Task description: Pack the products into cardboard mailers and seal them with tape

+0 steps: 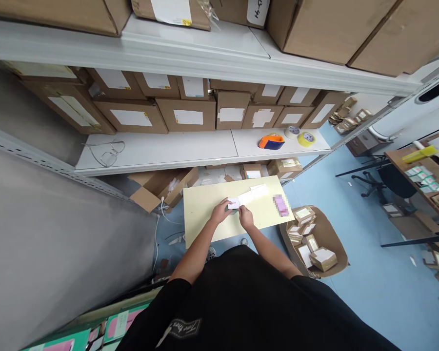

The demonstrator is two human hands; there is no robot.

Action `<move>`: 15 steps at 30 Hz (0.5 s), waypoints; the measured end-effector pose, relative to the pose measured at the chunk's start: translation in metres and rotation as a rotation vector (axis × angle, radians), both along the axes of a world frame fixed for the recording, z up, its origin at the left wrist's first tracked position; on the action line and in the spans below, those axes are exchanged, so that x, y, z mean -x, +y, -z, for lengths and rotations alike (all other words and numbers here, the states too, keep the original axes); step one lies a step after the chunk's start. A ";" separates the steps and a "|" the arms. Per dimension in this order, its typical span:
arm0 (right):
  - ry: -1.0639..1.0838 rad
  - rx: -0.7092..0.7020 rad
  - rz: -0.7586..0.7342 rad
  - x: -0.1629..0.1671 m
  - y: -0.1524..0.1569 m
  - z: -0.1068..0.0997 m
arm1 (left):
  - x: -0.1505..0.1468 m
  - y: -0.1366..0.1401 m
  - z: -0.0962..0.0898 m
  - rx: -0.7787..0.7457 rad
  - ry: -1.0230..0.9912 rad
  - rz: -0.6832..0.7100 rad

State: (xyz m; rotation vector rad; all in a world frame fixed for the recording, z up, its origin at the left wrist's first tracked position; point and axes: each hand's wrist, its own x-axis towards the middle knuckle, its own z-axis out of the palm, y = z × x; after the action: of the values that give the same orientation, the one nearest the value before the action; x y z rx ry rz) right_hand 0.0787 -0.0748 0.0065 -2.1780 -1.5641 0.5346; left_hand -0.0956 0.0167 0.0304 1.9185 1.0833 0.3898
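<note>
Two hands meeting over pale yellow rectangular tabletop (205,214): left hand (220,212) and right hand (246,216) both pinching small white paper label (234,203) at opposite ends, apparently keeping it flat; longer white slip (254,196) lying just beyond.

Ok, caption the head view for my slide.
Both hands, left hand and right hand, hold a small white label over a pale yellow table.
</note>
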 end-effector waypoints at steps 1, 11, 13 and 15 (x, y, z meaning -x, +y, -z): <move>-0.047 0.027 0.001 0.002 -0.001 0.001 | 0.000 -0.001 0.000 -0.004 0.005 0.004; 0.063 0.031 0.017 0.002 -0.005 0.001 | 0.004 -0.001 0.004 0.012 0.032 -0.004; 0.249 -0.015 0.081 0.001 -0.004 0.000 | 0.003 -0.002 0.010 0.026 -0.015 -0.019; 0.472 -0.040 0.189 0.000 -0.001 0.000 | 0.002 -0.005 0.016 0.049 -0.090 -0.043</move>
State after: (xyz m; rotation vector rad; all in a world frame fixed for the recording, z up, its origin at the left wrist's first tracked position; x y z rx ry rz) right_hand 0.0784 -0.0756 0.0066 -1.9552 -1.0978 0.8705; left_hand -0.0973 0.0116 0.0144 1.8200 1.0669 0.4644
